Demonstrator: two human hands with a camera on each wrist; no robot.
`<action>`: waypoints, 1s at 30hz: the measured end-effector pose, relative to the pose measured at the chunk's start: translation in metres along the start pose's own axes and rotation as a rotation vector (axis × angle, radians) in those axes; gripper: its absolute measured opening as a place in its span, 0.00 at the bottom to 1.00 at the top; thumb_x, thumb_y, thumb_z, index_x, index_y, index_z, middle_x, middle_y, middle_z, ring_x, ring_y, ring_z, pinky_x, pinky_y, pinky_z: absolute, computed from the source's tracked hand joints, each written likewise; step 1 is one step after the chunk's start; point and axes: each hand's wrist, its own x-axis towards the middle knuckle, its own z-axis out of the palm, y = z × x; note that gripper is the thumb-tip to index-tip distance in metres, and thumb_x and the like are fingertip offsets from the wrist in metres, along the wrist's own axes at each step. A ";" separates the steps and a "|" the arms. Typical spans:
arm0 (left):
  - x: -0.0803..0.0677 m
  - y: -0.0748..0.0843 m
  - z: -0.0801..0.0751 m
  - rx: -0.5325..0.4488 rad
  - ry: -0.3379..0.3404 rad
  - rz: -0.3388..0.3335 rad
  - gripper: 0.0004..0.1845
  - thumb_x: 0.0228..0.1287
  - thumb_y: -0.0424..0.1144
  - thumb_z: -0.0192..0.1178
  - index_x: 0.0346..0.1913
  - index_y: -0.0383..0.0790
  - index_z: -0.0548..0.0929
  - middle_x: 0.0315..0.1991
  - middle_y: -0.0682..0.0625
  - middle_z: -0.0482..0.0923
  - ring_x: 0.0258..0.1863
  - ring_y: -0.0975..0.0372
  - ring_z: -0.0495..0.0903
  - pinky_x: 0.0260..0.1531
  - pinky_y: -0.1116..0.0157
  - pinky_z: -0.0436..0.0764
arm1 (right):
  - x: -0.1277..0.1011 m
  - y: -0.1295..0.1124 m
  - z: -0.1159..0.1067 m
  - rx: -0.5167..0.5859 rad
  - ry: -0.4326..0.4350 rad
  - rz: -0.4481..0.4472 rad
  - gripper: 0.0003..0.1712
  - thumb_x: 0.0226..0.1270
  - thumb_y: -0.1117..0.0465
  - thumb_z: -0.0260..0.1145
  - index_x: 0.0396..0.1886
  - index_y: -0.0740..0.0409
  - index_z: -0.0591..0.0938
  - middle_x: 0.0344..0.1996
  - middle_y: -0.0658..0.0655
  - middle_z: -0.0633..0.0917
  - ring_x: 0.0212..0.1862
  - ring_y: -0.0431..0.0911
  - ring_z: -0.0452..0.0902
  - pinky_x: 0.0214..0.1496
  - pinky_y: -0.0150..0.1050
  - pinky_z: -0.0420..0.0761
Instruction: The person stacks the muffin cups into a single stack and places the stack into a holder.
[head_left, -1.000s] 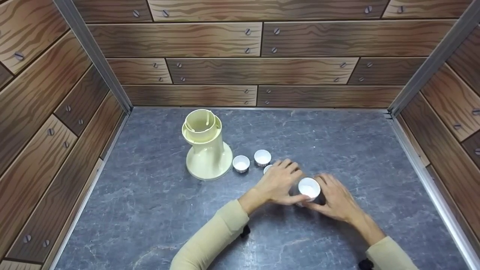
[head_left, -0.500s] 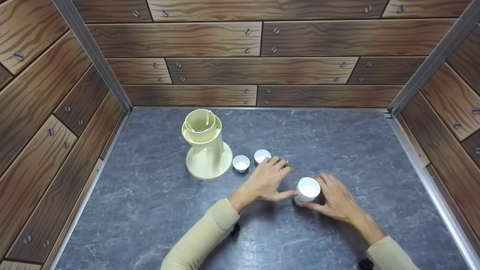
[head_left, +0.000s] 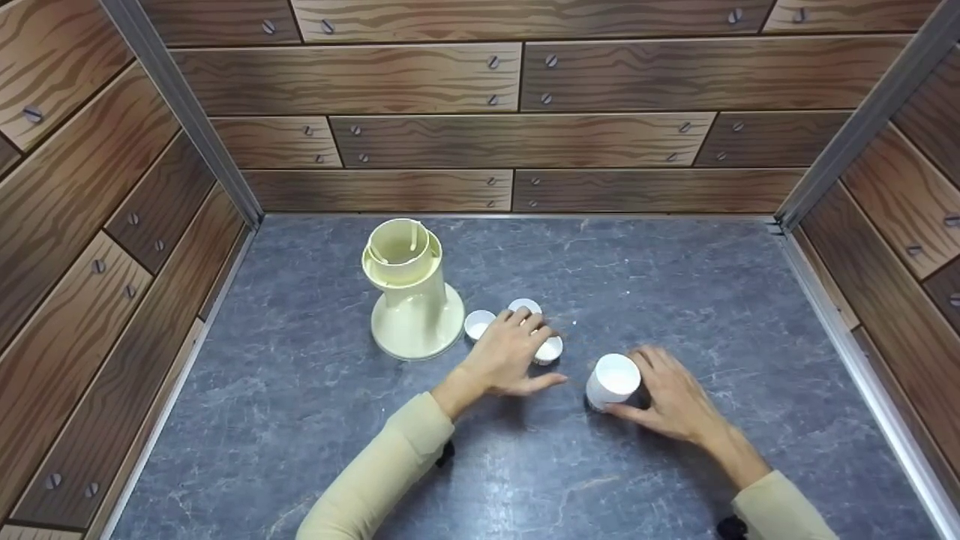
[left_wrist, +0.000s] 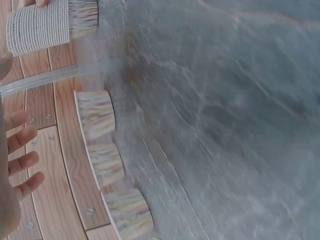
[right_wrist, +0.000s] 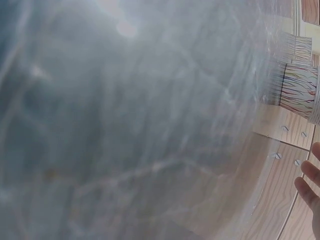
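Note:
A tall stack of white paper baking cups with coloured streaks stands upright on the table. My right hand holds it from the right, thumb at its front and fingers behind. Three single baking cups stand to the left: the nearest cup, a back cup and a left cup. Over them hovers my left hand, fingers spread and thumb pointing right, partly hiding them. In the left wrist view its fingers stand apart from the row of cups.
Beside the left cup stands a cream-coloured plastic base with a round foot and an open tube on top. Wood-patterned walls with metal edges enclose the grey marbled table on three sides.
My left hand has moved left from the stack to over the single cups, bringing the nearest cup back into sight. The right hand has stayed at the stack.

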 end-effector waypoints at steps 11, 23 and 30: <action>-0.018 -0.022 -0.003 0.045 -0.039 -0.045 0.38 0.61 0.77 0.52 0.54 0.46 0.80 0.46 0.50 0.76 0.47 0.55 0.72 0.47 0.56 0.73 | 0.001 0.000 0.000 0.010 0.012 -0.018 0.46 0.50 0.30 0.77 0.57 0.58 0.78 0.47 0.55 0.78 0.50 0.52 0.75 0.52 0.54 0.75; -0.036 -0.047 0.001 0.029 -0.056 -0.139 0.41 0.59 0.76 0.55 0.56 0.42 0.80 0.50 0.46 0.77 0.50 0.53 0.73 0.52 0.54 0.74 | 0.000 -0.001 0.000 0.020 0.000 0.007 0.46 0.51 0.29 0.76 0.57 0.58 0.79 0.48 0.55 0.79 0.51 0.53 0.75 0.53 0.56 0.74; -0.043 -0.056 0.004 0.061 -0.082 -0.179 0.43 0.61 0.79 0.47 0.56 0.43 0.80 0.49 0.47 0.76 0.51 0.53 0.73 0.51 0.53 0.74 | 0.001 -0.001 0.000 0.016 0.002 0.014 0.47 0.49 0.29 0.76 0.58 0.58 0.79 0.49 0.56 0.79 0.52 0.53 0.76 0.55 0.56 0.74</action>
